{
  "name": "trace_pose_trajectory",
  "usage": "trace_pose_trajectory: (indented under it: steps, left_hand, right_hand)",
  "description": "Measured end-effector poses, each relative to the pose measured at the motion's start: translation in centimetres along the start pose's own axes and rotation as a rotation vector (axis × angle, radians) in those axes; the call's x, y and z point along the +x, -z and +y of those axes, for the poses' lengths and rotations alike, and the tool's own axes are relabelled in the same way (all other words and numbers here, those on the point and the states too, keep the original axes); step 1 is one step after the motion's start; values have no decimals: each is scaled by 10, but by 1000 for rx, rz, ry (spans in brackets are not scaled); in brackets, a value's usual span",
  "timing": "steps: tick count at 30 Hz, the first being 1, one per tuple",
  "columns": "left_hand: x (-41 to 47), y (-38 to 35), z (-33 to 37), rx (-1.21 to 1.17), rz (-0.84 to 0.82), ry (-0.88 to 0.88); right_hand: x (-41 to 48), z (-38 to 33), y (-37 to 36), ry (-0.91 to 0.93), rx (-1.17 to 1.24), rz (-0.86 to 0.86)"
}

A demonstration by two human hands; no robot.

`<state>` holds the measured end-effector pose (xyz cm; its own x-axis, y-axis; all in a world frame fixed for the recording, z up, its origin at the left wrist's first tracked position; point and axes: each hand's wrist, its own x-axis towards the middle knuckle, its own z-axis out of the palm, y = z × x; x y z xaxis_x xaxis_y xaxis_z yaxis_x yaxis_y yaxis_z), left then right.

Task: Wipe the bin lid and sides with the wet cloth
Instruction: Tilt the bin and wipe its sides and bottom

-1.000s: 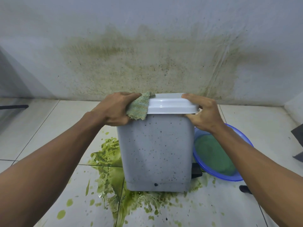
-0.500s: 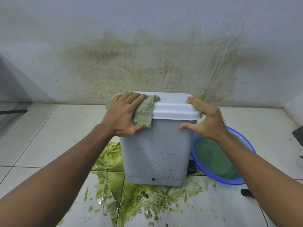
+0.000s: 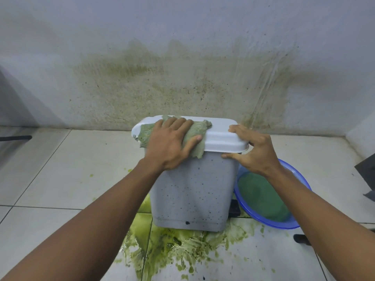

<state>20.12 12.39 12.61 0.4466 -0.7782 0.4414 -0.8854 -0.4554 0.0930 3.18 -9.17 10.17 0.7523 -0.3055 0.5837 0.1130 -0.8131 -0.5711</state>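
A grey speckled bin stands on the tiled floor with a white lid on top. My left hand lies flat on a greenish wet cloth, pressing it onto the left part of the lid with fingers spread. The cloth hangs a little over the lid's front edge. My right hand grips the lid's right front corner, fingers on top and thumb under the rim.
Green slime is spilled on the floor in front of and left of the bin. A blue basin with green water sits right of the bin. The wall behind is stained. Dark objects lie at the right edge.
My left hand has slid the cloth from the lid's left front corner up onto the top of the lid. My right hand stays on the right corner.
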Motion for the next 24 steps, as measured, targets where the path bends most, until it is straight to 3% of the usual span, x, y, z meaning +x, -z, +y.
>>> trace_pose_trajectory:
  steps: [3, 6, 10, 24]
  left_hand:
    - [-22, -2, -22, 14, 117, 32]
    - [-20, 1, -31, 11, 14, 13]
    - [-11, 1, -41, 28, -63, -20]
    - [-15, 2, -38, 57, -18, -65]
  right_hand:
    - [-3, -3, 3, -52, 47, -38]
    - [7, -4, 9, -142, 18, -132]
    - [21, -2, 14, -102, -60, -219]
    - [15, 2, -1, -20, -49, -36]
